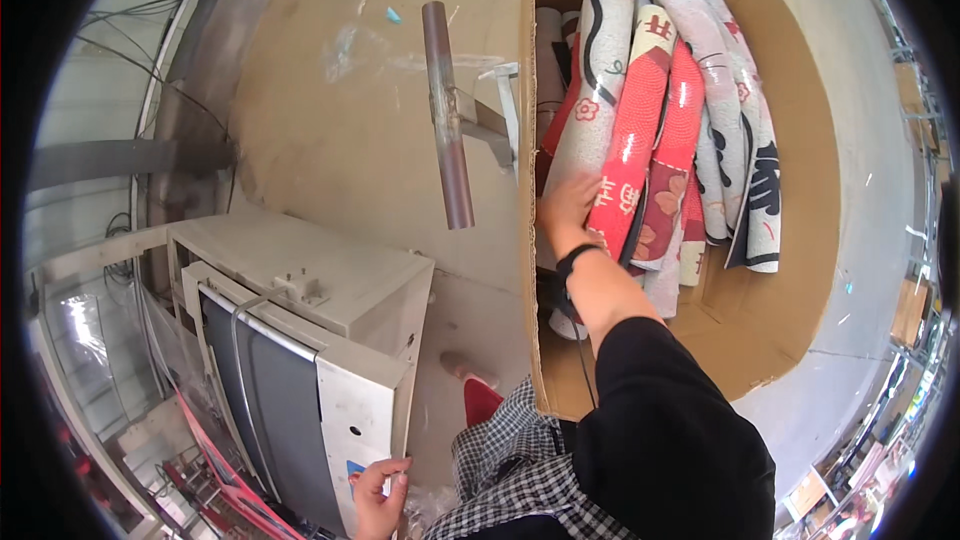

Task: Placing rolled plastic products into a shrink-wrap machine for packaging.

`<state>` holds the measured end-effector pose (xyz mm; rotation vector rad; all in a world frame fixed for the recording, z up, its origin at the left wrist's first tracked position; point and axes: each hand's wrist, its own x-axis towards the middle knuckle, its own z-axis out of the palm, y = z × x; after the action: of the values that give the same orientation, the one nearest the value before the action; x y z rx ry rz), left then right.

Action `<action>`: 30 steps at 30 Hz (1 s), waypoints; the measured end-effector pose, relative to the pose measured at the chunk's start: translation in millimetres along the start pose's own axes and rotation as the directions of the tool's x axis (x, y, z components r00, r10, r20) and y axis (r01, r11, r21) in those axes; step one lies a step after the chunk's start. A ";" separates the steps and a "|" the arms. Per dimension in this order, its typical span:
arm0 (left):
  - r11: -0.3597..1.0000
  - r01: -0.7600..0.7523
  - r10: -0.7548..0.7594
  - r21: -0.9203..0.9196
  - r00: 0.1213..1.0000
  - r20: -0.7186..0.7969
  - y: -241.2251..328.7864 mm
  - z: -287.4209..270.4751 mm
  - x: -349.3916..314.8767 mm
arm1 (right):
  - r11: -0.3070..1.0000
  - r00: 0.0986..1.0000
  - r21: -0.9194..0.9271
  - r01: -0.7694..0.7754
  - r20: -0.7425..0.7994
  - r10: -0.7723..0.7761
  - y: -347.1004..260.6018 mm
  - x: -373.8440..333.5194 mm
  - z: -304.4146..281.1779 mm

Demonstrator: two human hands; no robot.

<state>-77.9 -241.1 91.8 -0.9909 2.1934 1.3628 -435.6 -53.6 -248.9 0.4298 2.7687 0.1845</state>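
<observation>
A large cardboard box (790, 325) stands on my right, with several rolled mats lying lengthwise in it. My right hand (571, 208) reaches in at the box's left side. Its fingers curve over the lower part of a whitish rolled mat (592, 90) with black lines and a red flower. Right beside that hand lies a red rolled mat (637, 125) with pale markings; more whitish and red rolls are to its right. Low in the view, my left hand (380, 496) is loosely curled with thumb and forefinger apart, nothing visible in it, near a pale machine.
The pale machine (365, 405) with a dark belt (262, 380) stands at left. Beyond it, a brown metal bar (447, 115) on a support projects beside the box's left wall. A red shoe (481, 402) shows below. Cables hang at the upper left.
</observation>
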 end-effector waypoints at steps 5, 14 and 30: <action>0.990 0.061 -0.064 -0.128 0.998 -0.022 -10.0 9.5 -7.1 | 0.988 0.976 0.123 -0.093 -0.186 0.115 -6.1 14.4 54.1; 0.980 0.051 -0.003 -0.191 0.969 0.245 -22.4 6.2 14.3 | 0.689 0.985 0.706 -0.166 0.083 0.151 75.0 33.7 -6.1; 0.142 0.929 0.580 -0.341 0.201 0.789 109.0 242.3 129.7 | 0.364 0.794 0.931 -0.012 0.230 -0.563 319.7 -189.9 -343.7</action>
<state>-258.0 -43.3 -34.1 -0.3376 -0.3190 2.2120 -295.6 162.9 186.9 0.1388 2.0390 -1.4181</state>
